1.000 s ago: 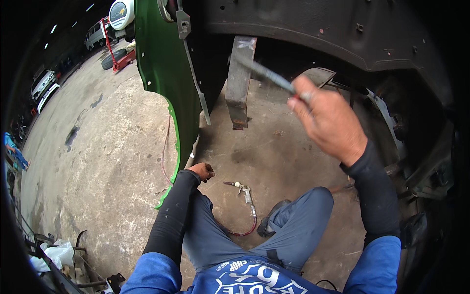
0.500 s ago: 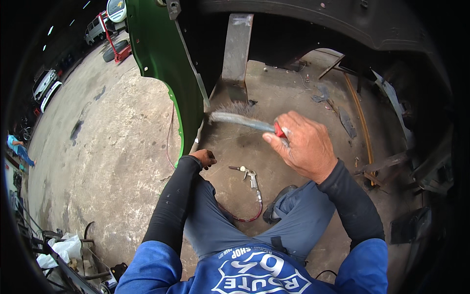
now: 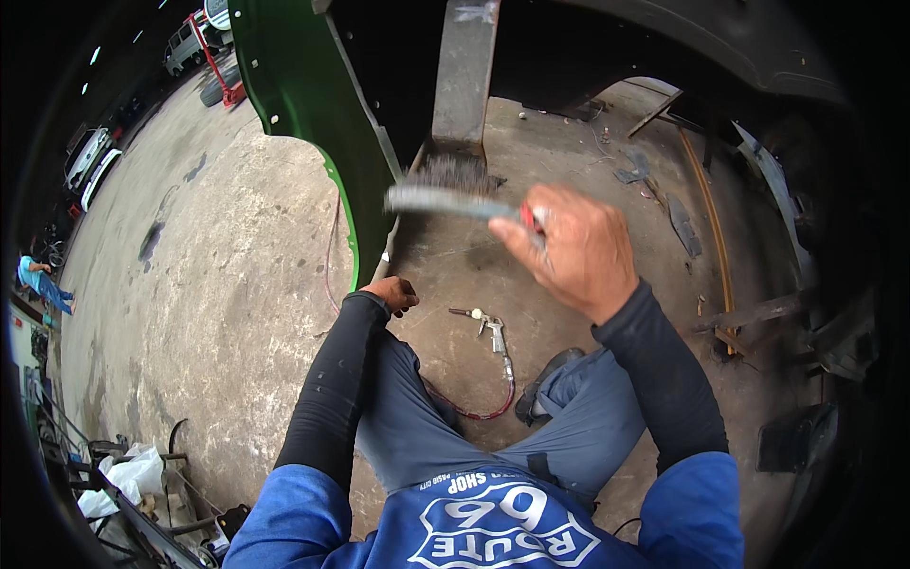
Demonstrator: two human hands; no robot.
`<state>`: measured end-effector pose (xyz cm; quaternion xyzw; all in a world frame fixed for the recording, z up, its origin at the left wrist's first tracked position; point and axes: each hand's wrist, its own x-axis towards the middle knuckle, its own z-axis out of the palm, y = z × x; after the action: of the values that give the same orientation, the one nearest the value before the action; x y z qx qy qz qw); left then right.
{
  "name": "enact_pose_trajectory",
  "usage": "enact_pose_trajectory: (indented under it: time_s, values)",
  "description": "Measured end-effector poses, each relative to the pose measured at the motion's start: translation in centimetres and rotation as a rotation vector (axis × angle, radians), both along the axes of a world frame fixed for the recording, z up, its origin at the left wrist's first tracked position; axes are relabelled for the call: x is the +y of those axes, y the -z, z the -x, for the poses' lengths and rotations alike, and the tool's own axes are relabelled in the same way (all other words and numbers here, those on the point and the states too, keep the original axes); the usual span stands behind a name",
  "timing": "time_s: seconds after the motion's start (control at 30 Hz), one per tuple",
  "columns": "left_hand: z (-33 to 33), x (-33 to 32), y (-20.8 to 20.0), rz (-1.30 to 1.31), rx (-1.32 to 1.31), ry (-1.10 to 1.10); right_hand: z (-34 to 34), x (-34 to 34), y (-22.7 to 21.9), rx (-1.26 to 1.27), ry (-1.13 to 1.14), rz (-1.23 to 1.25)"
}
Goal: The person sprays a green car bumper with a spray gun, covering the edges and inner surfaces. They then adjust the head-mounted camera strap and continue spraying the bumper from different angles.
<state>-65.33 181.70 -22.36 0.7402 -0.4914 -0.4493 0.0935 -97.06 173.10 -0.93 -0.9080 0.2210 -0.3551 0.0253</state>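
Gripping a wire brush (image 3: 445, 194) against the steel bar (image 3: 464, 81), the right hand (image 3: 578, 251) could slip off. The left hand (image 3: 391, 294), curled on the floor (image 3: 237, 284), holds nothing; a stumble risks the green panel (image 3: 303, 95) edge.

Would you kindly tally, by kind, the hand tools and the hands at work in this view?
Wire brush, held in the right hand: 1
Air blow gun on the concrete floor: 1
Hands, right hand and left hand: 2
Total: 4

Soft daylight, dark fisheye rim, motion-blurred brush (image 3: 445, 201)
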Motion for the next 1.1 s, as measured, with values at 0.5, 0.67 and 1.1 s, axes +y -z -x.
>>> enact_pose_trajectory:
  time_s: [0.5,0.67,1.1]
  values:
    - [0.9,-0.2,-0.1,0.016,0.016,0.037,-2.2,-1.9,0.9,0.073,0.118,-0.172]
    - [0.9,1.0,-0.3,0.12,0.02,-0.051,-0.5,-1.5,3.9,0.296,0.378,-0.2]
    - [1.1,-1.6,-0.4,0.076,0.068,-0.022,-3.3,-0.4,0.6,0.22,0.172,-0.354]
